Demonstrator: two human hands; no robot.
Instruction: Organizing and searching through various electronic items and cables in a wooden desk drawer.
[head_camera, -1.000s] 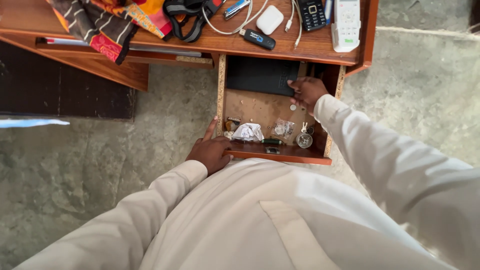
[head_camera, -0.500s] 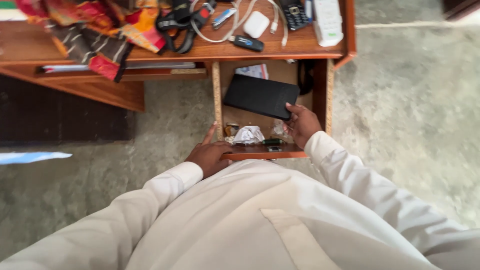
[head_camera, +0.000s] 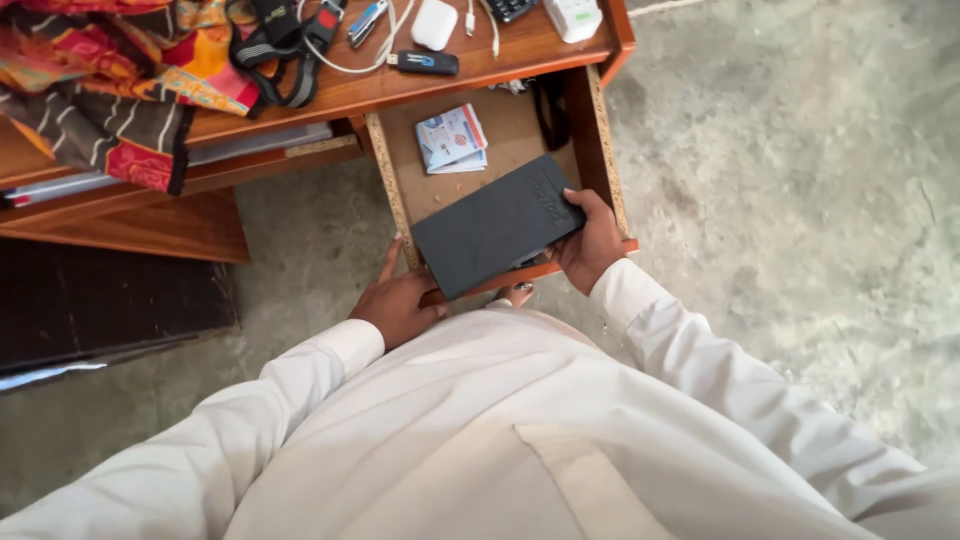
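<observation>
The right hand (head_camera: 590, 243) gripped a flat black box (head_camera: 497, 224) by its 3 o'clock edge, thumb on top and fingers curled beneath, holding it tilted above the front of the open drawer (head_camera: 388, 180). The left hand (head_camera: 400, 300) rested at the drawer's front corner, at 8 o'clock from the box, its forefinger stretched along the side wall; the other fingers were curled against the drawer's front edge, though whether they clasped it could not be told. At 11 o'clock from the box, a small stack of cards (head_camera: 452, 138) lay on the drawer floor. Above, on the desk (head_camera: 520, 52), sat a white case (head_camera: 434, 23), a black stick (head_camera: 424, 62) and a patterned cloth (head_camera: 110, 90). Judged from this, the box was being lifted out of the drawer; getting it fully out would call for a firm pinch and clearance over the drawer's front lip.
</observation>
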